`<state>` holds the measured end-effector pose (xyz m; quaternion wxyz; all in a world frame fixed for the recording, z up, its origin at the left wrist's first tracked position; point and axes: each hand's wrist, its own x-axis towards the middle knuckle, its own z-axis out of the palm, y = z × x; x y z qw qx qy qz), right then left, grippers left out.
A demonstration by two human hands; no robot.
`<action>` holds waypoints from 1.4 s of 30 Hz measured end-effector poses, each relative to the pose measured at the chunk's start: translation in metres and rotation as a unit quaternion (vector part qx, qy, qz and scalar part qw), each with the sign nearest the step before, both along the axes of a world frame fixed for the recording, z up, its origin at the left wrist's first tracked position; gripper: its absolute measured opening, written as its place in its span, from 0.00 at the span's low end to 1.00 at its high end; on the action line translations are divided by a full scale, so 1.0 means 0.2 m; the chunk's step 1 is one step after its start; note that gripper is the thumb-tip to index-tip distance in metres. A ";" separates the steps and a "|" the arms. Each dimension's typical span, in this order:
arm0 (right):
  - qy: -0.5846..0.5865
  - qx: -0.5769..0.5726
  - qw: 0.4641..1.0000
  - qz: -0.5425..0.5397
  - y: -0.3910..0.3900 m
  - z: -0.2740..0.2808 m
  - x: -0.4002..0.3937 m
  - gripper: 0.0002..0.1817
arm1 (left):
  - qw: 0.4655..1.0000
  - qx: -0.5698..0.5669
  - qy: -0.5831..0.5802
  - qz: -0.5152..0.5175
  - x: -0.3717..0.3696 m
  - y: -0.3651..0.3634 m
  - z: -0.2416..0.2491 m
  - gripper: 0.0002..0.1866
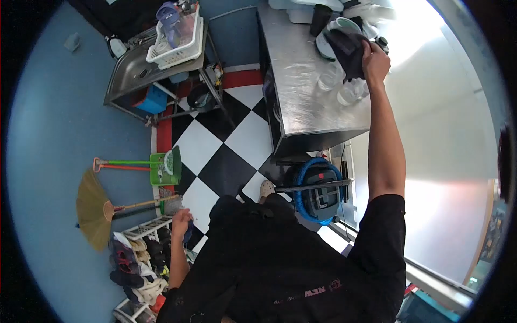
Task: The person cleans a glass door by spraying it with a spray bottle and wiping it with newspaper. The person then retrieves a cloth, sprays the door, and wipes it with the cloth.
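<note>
My right hand (376,63) reaches over the far right of the steel table and grips a dark cloth (349,53). The cloth hangs in front of a white-and-green round container (344,24) and partly covers it. Just below the cloth, clear plastic cups (347,96) stand on the steel table (304,107). My left hand (182,222) is low at my left side, near the shoe rack, with its fingers curled. Something dark blue (188,232) shows beside it; I cannot make out whether the hand holds it.
A blue-hosed vacuum cleaner (319,191) stands right of my feet, below the table end. On the left are a sink (132,75) with a white basket (180,51), a broom (96,210), a green dustpan (157,171) and a shoe rack (142,231). The floor is checkered.
</note>
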<state>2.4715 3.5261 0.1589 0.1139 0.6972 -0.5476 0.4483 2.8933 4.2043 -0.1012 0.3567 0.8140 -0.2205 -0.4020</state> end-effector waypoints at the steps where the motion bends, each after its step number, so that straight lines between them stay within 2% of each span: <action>1: -0.051 -0.021 0.998 0.018 0.06 0.06 -0.01 0.18 | 1.000 -0.023 0.003 0.007 0.04 0.06 -0.06 0.14; 2: -0.101 -0.042 0.993 0.036 0.14 0.11 -0.02 0.18 | 0.999 -0.029 0.001 0.014 0.06 0.06 -0.06 0.14; 4: -0.221 0.025 0.972 0.073 0.46 0.27 -0.04 0.21 | 0.999 -0.039 -0.002 0.022 0.10 0.06 -0.06 0.14; 5: -0.280 0.055 0.954 0.090 0.65 0.31 -0.06 0.23 | 0.998 -0.039 -0.031 -0.027 0.17 0.07 -0.15 0.14; 8: -0.277 0.165 0.942 0.090 1.21 0.33 -0.23 0.26 | 0.990 -0.067 -0.067 -0.107 0.10 -0.13 0.00 0.14; 10: -0.289 0.211 0.929 0.093 1.60 0.24 -0.31 0.25 | 0.979 -0.067 -0.050 -0.187 0.02 -0.27 0.06 0.15; 12: -0.366 0.288 0.877 0.115 1.97 0.10 -0.43 0.23 | 0.962 -0.068 -0.027 -0.264 -0.09 -0.38 0.06 0.16; 13: -0.433 0.325 0.828 0.144 2.17 0.09 -0.45 0.23 | 0.945 -0.060 -0.006 -0.321 -0.19 -0.43 0.10 0.17; 14: -0.499 0.356 0.771 0.171 2.36 0.08 -0.49 0.24 | 0.924 -0.085 0.014 -0.371 -0.32 -0.47 0.15 0.18; 16: -0.554 0.423 0.693 0.188 2.72 0.08 -0.65 0.25 | 0.868 -0.135 0.054 -0.474 -0.63 -0.54 0.31 0.20; 19: -0.609 0.390 0.668 0.174 3.20 0.09 -0.78 0.27 | 0.740 -0.201 0.085 -0.636 -1.20 -0.54 0.76 0.25; 20: -0.599 0.369 0.688 0.176 3.35 -0.02 -0.90 0.26 | 0.690 -0.221 0.102 -0.681 -1.39 -0.50 0.91 0.28; 22: -0.613 0.376 0.673 0.176 3.61 0.12 -0.96 0.23 | 0.601 -0.310 0.138 -0.723 -1.76 -0.36 1.11 0.33; 23: -0.592 0.394 0.690 0.137 3.74 0.12 -1.01 0.22 | 0.576 -0.315 0.159 -0.737 -1.93 -0.27 1.16 0.33; 25: -0.572 0.408 0.706 0.095 4.01 0.17 -1.12 0.21 | 0.518 -0.325 0.201 -0.765 -2.28 -0.08 1.21 0.35; 26: -0.554 0.400 0.725 0.092 4.16 0.12 -1.20 0.25 | 0.484 -0.310 0.144 -0.806 -2.43 0.03 1.14 0.33; 28: -0.556 0.350 0.751 0.063 4.43 -0.06 -1.34 0.30 | 0.435 -0.317 0.178 -0.824 -2.72 0.28 1.14 0.29; 29: -0.648 0.295 0.702 0.012 4.58 -0.17 -1.39 0.32 | 0.429 -0.249 0.205 -0.844 -2.85 0.39 1.14 0.28; 31: -0.777 0.158 0.600 -0.105 4.81 -0.24 -1.48 0.34 | 0.385 -0.259 0.220 -0.858 -3.12 0.61 1.00 0.26; 32: -0.809 0.120 0.555 -0.153 4.91 -0.25 -1.56 0.34 | 0.359 -0.258 0.225 -0.869 -3.25 0.70 0.92 0.25; 34: -0.844 0.083 0.498 -0.180 5.12 -0.29 -1.69 0.33 | 0.339 -0.135 0.276 -0.889 -3.45 0.86 0.84 0.29; 36: -0.816 0.127 0.541 -0.162 5.28 -0.29 -1.84 0.33 | 0.339 -0.030 0.336 -0.878 -3.64 0.99 0.84 0.34; 37: -0.796 0.156 0.566 -0.150 5.33 -0.27 -1.94 0.33 | 0.344 0.009 0.355 -0.869 -3.74 1.03 0.85 0.39; 38: -0.786 0.156 0.581 -0.139 5.36 -0.25 -2.02 0.28 | 0.357 0.044 0.372 -0.856 -3.84 1.05 0.84 0.39; 39: -0.751 0.185 0.620 -0.135 5.35 -0.23 -2.11 0.26 | 0.371 0.080 0.384 -0.841 -3.94 1.05 0.82 0.38; 40: -0.714 0.212 0.656 -0.127 5.33 -0.23 -2.21 0.24 | 0.387 0.117 0.393 -0.826 -4.06 1.04 0.92 0.37; 41: -0.663 0.264 0.690 -0.118 5.31 -0.21 -2.32 0.21 | 0.397 0.141 0.328 -0.845 -4.17 0.98 1.04 0.30; 42: -0.609 0.313 0.721 -0.107 5.27 -0.20 -2.45 0.19 | 0.441 0.140 0.315 -0.828 -4.25 0.97 1.09 0.27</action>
